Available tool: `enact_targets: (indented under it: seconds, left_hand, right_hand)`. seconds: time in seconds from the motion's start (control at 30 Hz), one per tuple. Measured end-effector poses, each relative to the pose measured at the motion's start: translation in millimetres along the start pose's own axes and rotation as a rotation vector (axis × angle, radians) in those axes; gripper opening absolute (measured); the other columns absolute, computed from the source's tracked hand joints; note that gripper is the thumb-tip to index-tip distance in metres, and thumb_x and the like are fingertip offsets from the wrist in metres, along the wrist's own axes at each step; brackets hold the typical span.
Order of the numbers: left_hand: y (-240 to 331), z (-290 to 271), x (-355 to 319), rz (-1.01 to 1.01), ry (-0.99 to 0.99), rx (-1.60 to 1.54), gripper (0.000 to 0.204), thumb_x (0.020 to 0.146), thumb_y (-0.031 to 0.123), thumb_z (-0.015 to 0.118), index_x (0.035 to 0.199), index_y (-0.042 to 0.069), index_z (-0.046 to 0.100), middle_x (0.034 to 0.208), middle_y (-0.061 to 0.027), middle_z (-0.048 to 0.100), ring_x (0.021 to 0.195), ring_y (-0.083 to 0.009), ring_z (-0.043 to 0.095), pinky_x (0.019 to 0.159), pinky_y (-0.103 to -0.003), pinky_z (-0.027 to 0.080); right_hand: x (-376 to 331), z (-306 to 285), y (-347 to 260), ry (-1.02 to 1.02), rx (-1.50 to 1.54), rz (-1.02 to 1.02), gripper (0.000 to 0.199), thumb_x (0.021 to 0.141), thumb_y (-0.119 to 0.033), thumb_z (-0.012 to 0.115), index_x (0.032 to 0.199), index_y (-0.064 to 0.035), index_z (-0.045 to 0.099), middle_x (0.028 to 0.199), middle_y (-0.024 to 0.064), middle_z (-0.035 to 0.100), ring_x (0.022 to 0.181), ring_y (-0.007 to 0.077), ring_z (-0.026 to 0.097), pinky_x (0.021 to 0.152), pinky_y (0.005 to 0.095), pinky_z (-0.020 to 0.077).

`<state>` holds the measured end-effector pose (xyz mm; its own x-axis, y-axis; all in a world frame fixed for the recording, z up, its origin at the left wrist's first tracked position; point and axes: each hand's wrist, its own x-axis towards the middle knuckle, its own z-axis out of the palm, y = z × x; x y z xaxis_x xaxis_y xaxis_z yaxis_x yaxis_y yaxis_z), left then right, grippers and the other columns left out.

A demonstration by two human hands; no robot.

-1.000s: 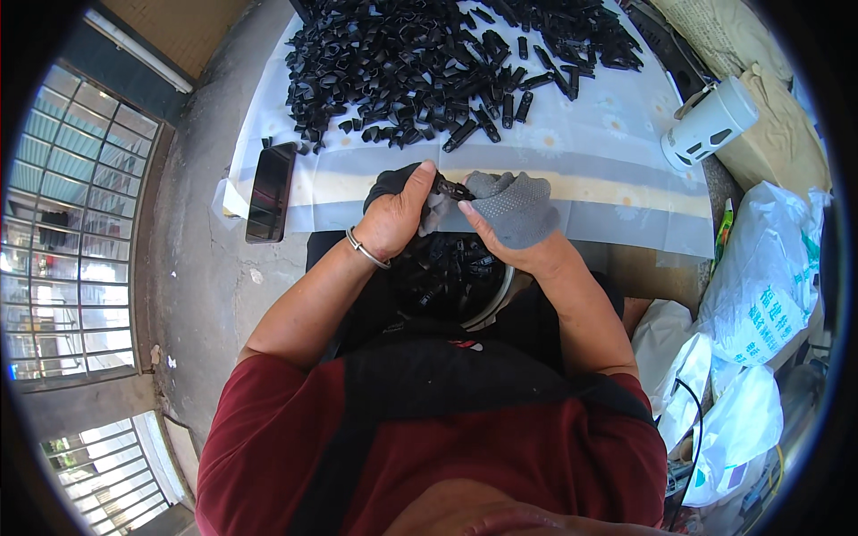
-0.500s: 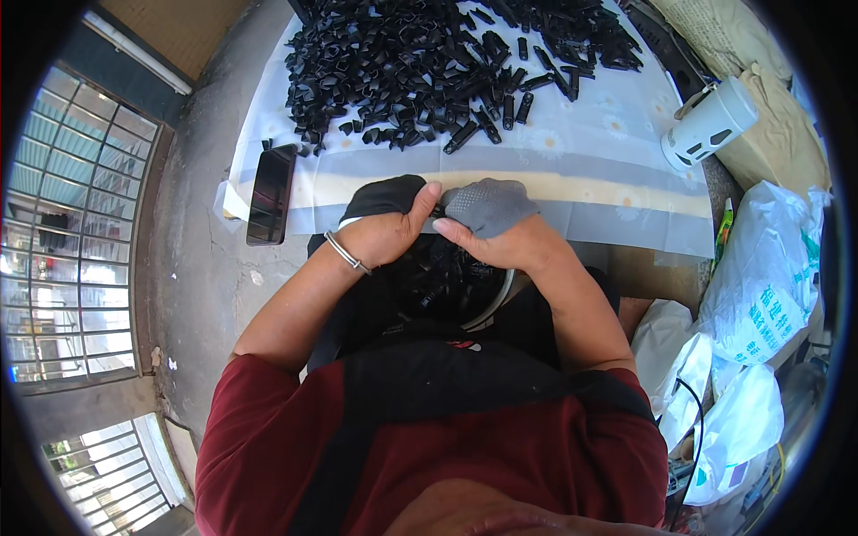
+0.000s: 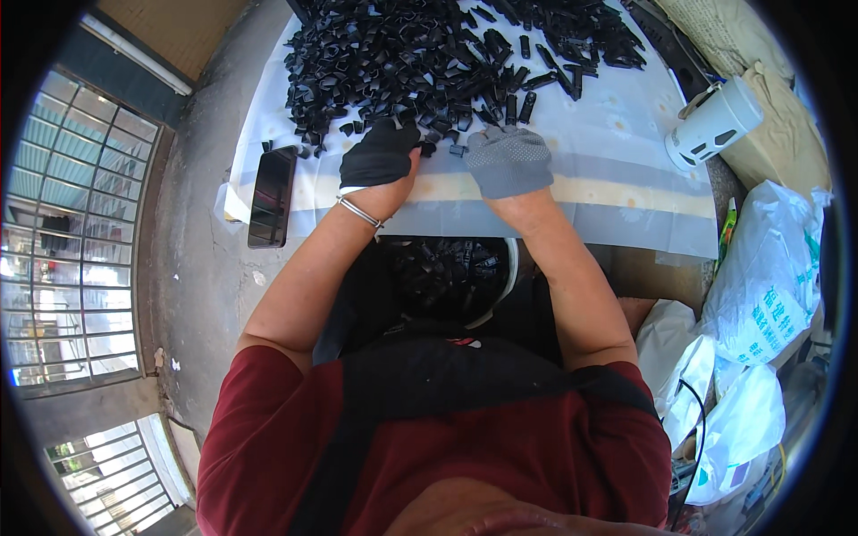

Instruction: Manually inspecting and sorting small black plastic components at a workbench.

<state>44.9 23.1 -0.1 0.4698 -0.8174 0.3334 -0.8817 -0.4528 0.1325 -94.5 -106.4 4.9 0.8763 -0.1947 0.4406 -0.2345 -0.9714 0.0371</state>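
My left hand (image 3: 382, 159), in a black glove with the thumb bare, is at the near edge of a heap of small curved black plastic pieces (image 3: 366, 71). Its fingers are closed, and a small black clip-like piece (image 3: 428, 149) shows at the thumb tip. To its right, my right hand (image 3: 509, 163) wears a grey dotted glove. Its fingers curl down by the longer black plastic pieces (image 3: 511, 109), and the fingertips are hidden. Below the table edge, a round pale-rimmed bucket (image 3: 513, 268) between my legs holds many black parts (image 3: 451, 272).
A phone (image 3: 272, 196) lies at the table's left edge. On the right stands a white tumbler (image 3: 715, 125), tilted in view. White plastic bags (image 3: 760, 268) and a black cable (image 3: 702, 420) are beside me on the right. A patterned white cloth (image 3: 617, 161) covers the table.
Both hands have moved forward and apart, from together above the bucket to the near edge of the heap. The bucket's contents now show more fully.
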Motion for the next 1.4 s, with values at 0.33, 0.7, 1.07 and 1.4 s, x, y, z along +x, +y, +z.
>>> enact_targets:
  seconds: [0.33,0.7,1.07,1.4]
  left_hand:
    - [10.6,-36.9,-27.3,0.034,-0.325,-0.462,0.021,0.079,0.026,0.055,0.088,0.008,0.06,0.079,-0.0146,0.061,0.072,-0.0301,0.059,0.063,-0.038,0.046]
    - [9.6,-33.2,-37.1,-0.28,-0.607,-1.072,0.03,0.088,0.029,0.05,0.099,0.003,0.06,0.07,0.0008,0.056,0.06,-0.0043,0.048,0.052,-0.02,0.039]
    - [22.3,-8.9,-44.1,-0.4,-0.326,-1.166,0.041,0.091,0.037,0.038,0.091,0.003,0.059,0.067,-0.0068,0.058,0.059,-0.0146,0.052,0.057,-0.028,0.043]
    - [39.3,-8.9,-44.6,-0.434,-0.256,-1.241,0.044,0.09,0.041,0.041,0.096,0.001,0.06,0.072,-0.0041,0.059,0.065,-0.0152,0.054,0.062,-0.027,0.044]
  right_hand:
    - [-26.1,-5.6,-10.9,0.192,0.691,-0.045,0.018,0.077,-0.016,0.058,0.09,-0.0053,0.052,0.086,0.0113,0.056,0.078,0.0305,0.055,0.066,0.0384,0.0433]
    - [-28.8,-30.3,-24.5,-0.139,0.509,-0.038,0.027,0.08,-0.024,0.055,0.101,-0.0072,0.056,0.086,0.0119,0.06,0.078,0.0302,0.056,0.069,0.0393,0.0439]
    - [-31.7,-29.8,-23.9,0.003,0.691,0.142,0.027,0.083,-0.025,0.054,0.097,-0.0028,0.057,0.085,0.0133,0.059,0.076,0.0305,0.056,0.067,0.0375,0.0439]
    - [-29.5,-15.8,-32.4,0.136,0.539,0.051,0.024,0.083,-0.027,0.053,0.083,-0.0034,0.059,0.075,0.0125,0.059,0.07,0.0315,0.055,0.063,0.0396,0.0434]
